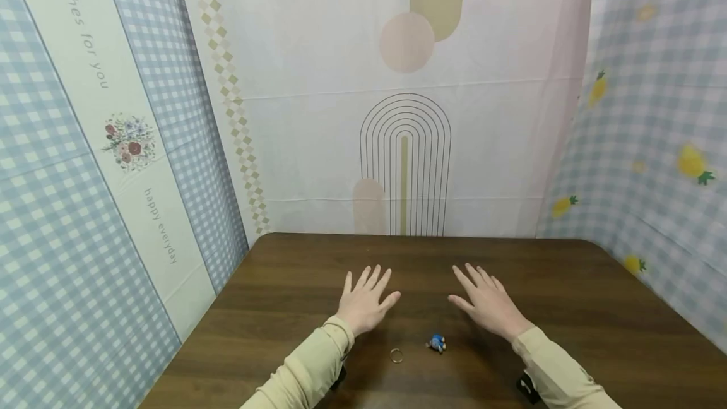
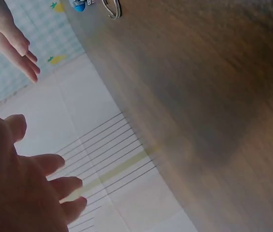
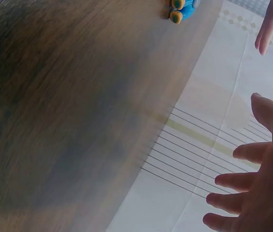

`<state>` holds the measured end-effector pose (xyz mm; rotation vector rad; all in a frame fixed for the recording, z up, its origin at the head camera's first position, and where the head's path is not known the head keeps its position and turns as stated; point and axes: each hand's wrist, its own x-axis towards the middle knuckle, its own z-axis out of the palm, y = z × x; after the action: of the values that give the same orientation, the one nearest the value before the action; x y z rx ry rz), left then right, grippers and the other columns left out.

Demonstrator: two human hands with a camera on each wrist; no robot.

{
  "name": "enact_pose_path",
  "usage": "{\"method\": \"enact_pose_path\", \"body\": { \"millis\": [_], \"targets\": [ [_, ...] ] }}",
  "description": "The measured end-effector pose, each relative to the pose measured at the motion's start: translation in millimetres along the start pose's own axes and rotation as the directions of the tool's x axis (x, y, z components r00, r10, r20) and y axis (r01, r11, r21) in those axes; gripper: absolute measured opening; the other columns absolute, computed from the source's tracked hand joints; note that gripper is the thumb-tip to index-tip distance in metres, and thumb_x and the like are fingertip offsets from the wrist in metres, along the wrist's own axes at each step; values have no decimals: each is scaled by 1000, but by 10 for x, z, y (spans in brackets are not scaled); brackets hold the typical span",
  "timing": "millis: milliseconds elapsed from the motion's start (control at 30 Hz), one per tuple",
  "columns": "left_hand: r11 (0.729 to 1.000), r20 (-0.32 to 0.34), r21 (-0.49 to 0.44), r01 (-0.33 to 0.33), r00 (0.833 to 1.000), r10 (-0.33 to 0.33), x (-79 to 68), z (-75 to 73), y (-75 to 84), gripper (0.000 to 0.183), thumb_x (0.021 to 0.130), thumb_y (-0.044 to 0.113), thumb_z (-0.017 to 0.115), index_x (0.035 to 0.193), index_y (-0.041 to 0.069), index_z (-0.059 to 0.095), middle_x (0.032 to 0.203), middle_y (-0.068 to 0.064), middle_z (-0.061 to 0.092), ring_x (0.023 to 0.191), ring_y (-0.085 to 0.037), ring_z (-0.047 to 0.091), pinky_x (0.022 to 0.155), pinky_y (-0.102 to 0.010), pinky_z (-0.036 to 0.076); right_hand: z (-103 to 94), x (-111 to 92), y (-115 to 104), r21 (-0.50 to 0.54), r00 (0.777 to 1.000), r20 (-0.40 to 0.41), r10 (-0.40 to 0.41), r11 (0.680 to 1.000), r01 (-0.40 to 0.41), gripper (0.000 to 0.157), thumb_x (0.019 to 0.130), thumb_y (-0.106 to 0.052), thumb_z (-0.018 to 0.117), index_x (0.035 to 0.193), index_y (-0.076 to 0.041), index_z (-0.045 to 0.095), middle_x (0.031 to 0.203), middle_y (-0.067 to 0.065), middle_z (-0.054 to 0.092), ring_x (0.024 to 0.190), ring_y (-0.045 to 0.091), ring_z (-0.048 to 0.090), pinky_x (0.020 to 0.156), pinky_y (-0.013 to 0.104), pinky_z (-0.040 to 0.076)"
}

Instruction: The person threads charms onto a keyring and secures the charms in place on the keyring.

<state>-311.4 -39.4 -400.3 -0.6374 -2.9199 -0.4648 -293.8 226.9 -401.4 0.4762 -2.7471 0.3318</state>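
The left hand and right hand are spread above the table; the blue figure, lying near the metal ring, points its feet rightward.

Patterned cloths walling three sides of a brown table suggest a curtained-off booth.

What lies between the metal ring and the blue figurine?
Only bare wood-grain tabletop lies between the metal ring and the blue figurine, as the head view shows.
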Motion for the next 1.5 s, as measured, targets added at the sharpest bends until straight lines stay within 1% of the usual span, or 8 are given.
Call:
{"method": "enact_pose_path", "body": {
  "millis": [133,267,367,467,567,1033,1367,1500],
  "targets": [
    [990,70,-111,-91,993,99,8,-3,-40,54,100,48,44,148,25,40,146,-7,51,135,-25,49,113,-48,36,7,-19,-37,76,998,60,-36,997,32,59,95,-35,59,141,-2,46,144,30,44,131,50,43,103,65,35],
    [938,187,-312,-152,958,218,42,-41,-76,50,91,38,65,138,24,55,107,-5,74,96,-15,69,82,-29,54,0,-21,-101,221,974,187,-130,971,87,54,96,-36,58,139,-4,50,141,22,50,128,41,50,102,58,42],
    [923,265,-348,-161,928,262,53,-60,-86,52,83,32,76,132,21,61,93,-3,74,85,-9,67,75,-21,51,-12,-25,-167,301,918,304,-253,940,160,54,97,-38,57,139,-7,49,140,16,51,128,37,51,100,54,45],
    [941,319,-296,-161,912,257,40,-58,-84,53,77,30,82,127,22,65,96,-3,70,88,-9,63,75,-21,48,-8,-32,-237,340,849,391,-355,913,225,55,96,-39,57,140,-8,48,140,11,51,128,35,51,99,51,46],
    [957,353,-241,-160,904,240,13,-46,-77,52,72,31,86,121,24,68,100,-3,65,87,-9,58,74,-21,46,30,-32,-295,332,818,421,-392,906,263,53,95,-38,60,138,-9,51,135,7,54,125,30,53,98,47,48],
    [959,378,-146,-241,883,280,-131,166,-21,28,68,21,88,82,14,64,64,11,49,58,2,43,56,-12,38,307,-87,-464,247,844,403,-355,930,273,22,89,-25,69,104,-12,58,101,-1,53,92,13,52,77,29,49],
    [958,378,-84,-274,881,285,-111,184,59,26,70,16,86,78,14,61,66,10,47,61,0,39,59,-12,34,376,-47,-458,197,848,396,-353,934,297,15,87,-12,66,87,-12,51,83,-4,44,68,5,36,60,21,34],
    [966,370,-69,-249,893,257,-111,191,86,29,70,15,86,76,13,58,67,10,48,62,-1,41,58,-13,35,421,-28,-453,133,854,346,-389,921,366,16,82,-10,67,82,-11,51,76,-5,43,63,4,33,57,20,32]
  ]
}}
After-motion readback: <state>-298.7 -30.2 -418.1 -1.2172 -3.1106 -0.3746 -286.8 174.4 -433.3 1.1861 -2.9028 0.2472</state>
